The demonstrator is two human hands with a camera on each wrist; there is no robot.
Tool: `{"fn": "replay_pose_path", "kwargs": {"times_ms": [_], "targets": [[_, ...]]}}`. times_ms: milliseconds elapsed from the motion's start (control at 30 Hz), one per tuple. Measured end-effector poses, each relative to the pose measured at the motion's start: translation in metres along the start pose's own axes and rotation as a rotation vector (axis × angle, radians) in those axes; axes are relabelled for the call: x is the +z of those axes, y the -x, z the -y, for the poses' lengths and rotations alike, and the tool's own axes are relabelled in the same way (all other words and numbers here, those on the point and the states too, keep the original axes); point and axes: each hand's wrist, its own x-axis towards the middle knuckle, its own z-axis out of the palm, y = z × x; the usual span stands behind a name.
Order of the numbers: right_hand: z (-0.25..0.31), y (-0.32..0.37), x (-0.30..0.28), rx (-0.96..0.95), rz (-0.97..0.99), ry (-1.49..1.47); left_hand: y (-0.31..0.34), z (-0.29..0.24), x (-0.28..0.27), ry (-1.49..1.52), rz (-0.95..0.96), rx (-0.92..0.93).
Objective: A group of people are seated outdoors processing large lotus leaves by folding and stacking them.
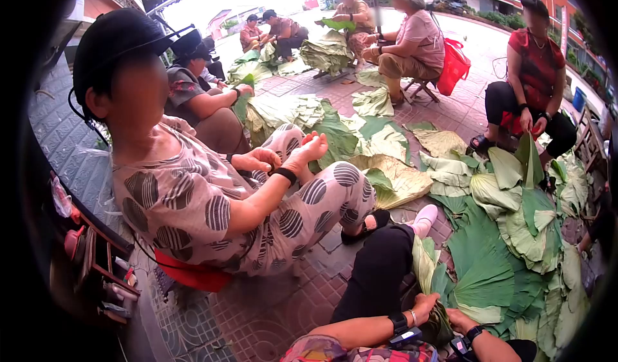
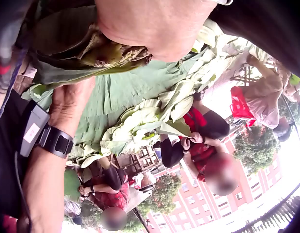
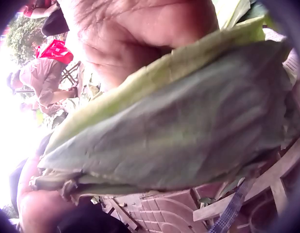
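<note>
Nearest me, the left hand [image 1: 426, 303] and right hand [image 1: 458, 320] are both on one folded leaf [image 1: 440, 328], at the near edge of the leaf pile [image 1: 508, 259].
Left: fingers curled over the leaf's top, palm pressed on it.
Right: fingers run under the leaf and clamp it from the other side. I can't make out the fingertips themselves.
Leaf axis: the long axis runs from the hands outward toward the pile, with the crumpled stem end at the hands. In the right wrist view it's a flat dark green slab with a pale folded edge along the top.
Writing: there's a white label [image 2: 31, 132] on the right wrist's black band [image 2: 56, 141], too small to read. I see no other legible text.
Alongside the near edge of the pile are a black trouser leg [image 1: 380, 272] and a pink shoe [image 1: 425, 217].
To the left of the pile a person in spotted clothes [image 1: 212, 201] sits on brick paving [image 1: 277, 310].
At the pile's far side a person in a red top [image 1: 534, 66] is seated.
Beyond the pile there's a red bag [image 1: 454, 66] beside another seated person, with more leaf heaps behind.
</note>
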Motion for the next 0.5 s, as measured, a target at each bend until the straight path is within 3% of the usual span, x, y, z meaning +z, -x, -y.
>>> {"fn": "replay_pose_path", "kwargs": {"times_ms": [67,100,167,233,300,333,367,400,467,500], "targets": [[0.030,0.022,0.011,0.115,0.056,-0.053,-0.008,0.008,0.000,0.044,-0.007,-0.014],[0.044,0.039,0.018,-0.021,0.018,-0.156,-0.007,0.010,0.000,0.034,-0.002,-0.027],[-0.002,-0.012,-0.003,-0.399,-0.290,0.192,-0.003,0.004,0.000,0.010,0.038,-0.001],[0.024,0.011,0.012,0.002,0.034,-0.270,0.013,-0.009,0.001,-0.036,-0.013,0.027],[0.052,0.038,0.027,0.162,0.095,-0.148,0.015,-0.009,-0.001,0.013,0.012,-0.066],[0.023,0.016,0.019,0.044,0.167,-0.217,0.029,-0.018,-0.002,0.022,0.028,-0.057],[0.045,0.044,0.030,-0.086,0.140,-0.135,0.027,-0.012,-0.005,0.050,0.070,-0.054],[0.037,0.034,0.025,-0.080,0.035,0.062,0.029,-0.013,-0.007,0.069,0.114,-0.070],[0.004,-0.005,0.005,-0.434,-0.101,0.477,0.028,-0.012,-0.008,0.085,0.153,-0.071],[0.016,0.006,0.009,-0.267,-0.183,0.516,0.041,-0.024,-0.003,0.136,0.134,-0.098]]}}
